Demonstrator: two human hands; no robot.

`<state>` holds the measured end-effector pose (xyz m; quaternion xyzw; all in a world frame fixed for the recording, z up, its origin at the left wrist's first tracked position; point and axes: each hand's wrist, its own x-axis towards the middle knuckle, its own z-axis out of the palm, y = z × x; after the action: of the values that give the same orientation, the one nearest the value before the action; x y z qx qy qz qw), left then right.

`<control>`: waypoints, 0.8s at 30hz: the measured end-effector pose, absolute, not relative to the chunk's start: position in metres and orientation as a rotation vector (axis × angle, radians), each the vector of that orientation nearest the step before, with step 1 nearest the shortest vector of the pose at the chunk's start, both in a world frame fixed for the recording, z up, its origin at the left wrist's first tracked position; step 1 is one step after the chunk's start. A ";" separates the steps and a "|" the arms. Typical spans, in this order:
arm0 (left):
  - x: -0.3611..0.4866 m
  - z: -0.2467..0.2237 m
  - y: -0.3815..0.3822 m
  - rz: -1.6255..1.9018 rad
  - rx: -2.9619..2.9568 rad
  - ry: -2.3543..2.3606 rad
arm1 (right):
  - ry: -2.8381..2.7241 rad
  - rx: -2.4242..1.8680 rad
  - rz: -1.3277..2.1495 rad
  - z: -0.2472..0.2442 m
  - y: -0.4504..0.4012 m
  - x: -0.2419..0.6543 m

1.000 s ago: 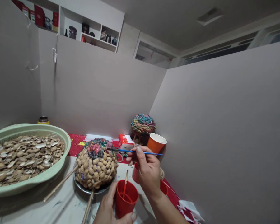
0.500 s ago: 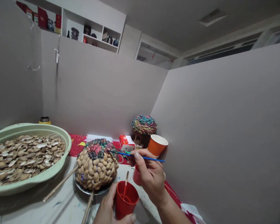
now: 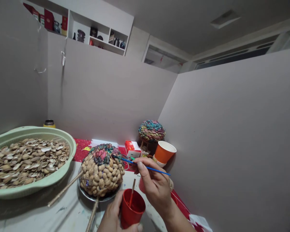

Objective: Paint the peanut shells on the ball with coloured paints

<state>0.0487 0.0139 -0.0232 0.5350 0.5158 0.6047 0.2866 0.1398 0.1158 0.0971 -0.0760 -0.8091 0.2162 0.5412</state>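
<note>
A dome covered in peanut shells [image 3: 102, 174] rests in a metal bowl [image 3: 83, 192], its top painted red, dark green and black, the lower shells bare. My right hand [image 3: 154, 183] pinches a blue paintbrush [image 3: 147, 167], whose dark bristles touch or nearly touch the dome's painted upper right. Below it, my left hand [image 3: 113, 214] is wrapped round a red cup [image 3: 131, 214] with a thin stick [image 3: 132, 192] standing in it. Two wooden sticks, one at the left [image 3: 65, 189] and one in front [image 3: 92, 214], extend from the dome.
At the left lies a green basket [image 3: 71, 161] of peanut shells. Behind my right hand stand orange paper cups [image 3: 163, 154], a red and white box [image 3: 132, 149] and a colourful painted dome [image 3: 151, 130]. Grey panels [image 3: 111, 96] enclose the table [image 3: 67, 214].
The brush's handle end has tipped slightly down, and its bristles show more clearly beside the painted shells. The whole view has shifted a little, with most things slightly further right.
</note>
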 end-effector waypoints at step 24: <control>0.054 -0.017 0.013 1.576 1.385 1.394 | -1.840 -0.310 0.679 0.099 0.119 0.143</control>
<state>0.0535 0.0126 -0.0168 0.5234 0.5268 0.5957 0.3061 0.1433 0.1188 0.0992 -0.1308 -0.7761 0.2864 0.5464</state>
